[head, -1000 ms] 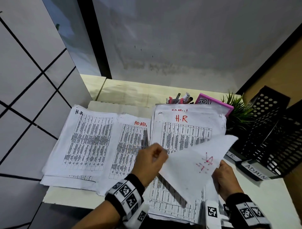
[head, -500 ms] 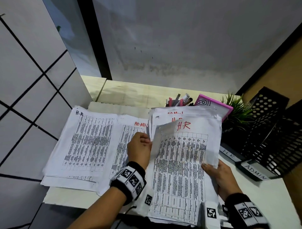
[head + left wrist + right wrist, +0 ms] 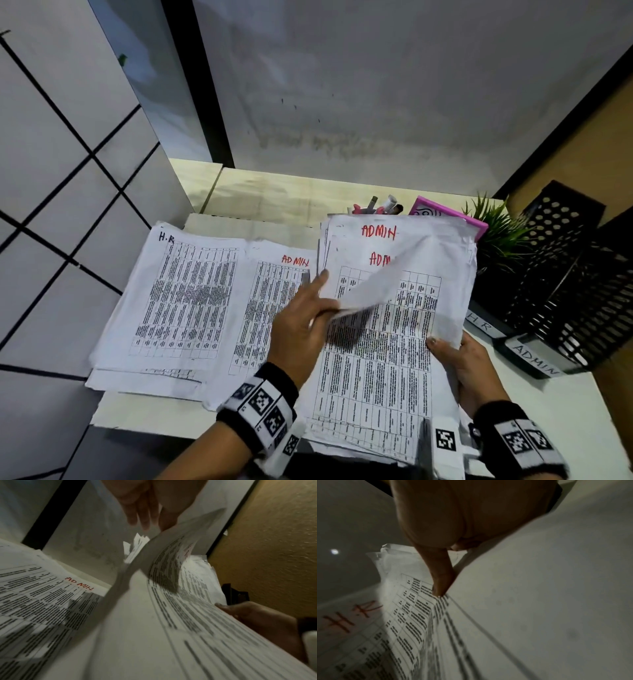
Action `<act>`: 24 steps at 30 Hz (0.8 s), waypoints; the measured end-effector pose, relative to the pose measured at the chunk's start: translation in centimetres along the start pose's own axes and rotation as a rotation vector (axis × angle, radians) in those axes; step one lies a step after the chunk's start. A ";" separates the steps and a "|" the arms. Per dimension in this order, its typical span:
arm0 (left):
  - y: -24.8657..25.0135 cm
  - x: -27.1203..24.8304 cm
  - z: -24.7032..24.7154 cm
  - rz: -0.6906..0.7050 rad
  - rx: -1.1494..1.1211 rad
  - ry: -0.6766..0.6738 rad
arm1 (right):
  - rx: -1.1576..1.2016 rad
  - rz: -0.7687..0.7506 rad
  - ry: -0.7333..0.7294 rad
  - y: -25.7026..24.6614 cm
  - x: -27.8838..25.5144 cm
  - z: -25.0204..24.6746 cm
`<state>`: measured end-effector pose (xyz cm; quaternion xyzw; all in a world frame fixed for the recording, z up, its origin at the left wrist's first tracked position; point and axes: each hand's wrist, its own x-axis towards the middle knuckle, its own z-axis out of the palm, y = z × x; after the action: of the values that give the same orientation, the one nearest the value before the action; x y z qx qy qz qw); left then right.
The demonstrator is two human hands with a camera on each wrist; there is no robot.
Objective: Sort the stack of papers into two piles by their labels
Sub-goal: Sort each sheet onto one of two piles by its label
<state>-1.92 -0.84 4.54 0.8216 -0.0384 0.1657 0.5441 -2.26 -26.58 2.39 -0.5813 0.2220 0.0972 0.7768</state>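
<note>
At centre frame the left hand (image 3: 301,329) pinches the edge of a curling sheet (image 3: 373,287) lifted off the stack of papers (image 3: 376,377); its fingers (image 3: 137,516) are blurred in the left wrist view. The sheet hides part of the stack's second red ADMIN label. At lower right, the right hand (image 3: 469,370) grips the stack's side, thumb on top, fingers hidden beneath.

Lifted sheet (image 3: 373,284): smeared by motion; its label is unreadable in the head view.
Second ADMIN label (image 3: 382,259): its end is covered by the lifted sheet.
Pens (image 3: 376,205): lower parts are hidden behind the stack (image 3: 383,377).
Right hand (image 3: 469,370): fingers are concealed under the stack.
Printed text: too small to be read.
</note>
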 end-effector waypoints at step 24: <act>3.4 1.5 -4.4 -0.192 -0.191 0.082 | 0.092 0.065 -0.090 -0.1 -0.5 1.2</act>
<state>-2.30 1.94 9.53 0.7584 0.0471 0.1418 0.6345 -2.37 -25.43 2.96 -0.5327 0.2098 0.1379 0.8082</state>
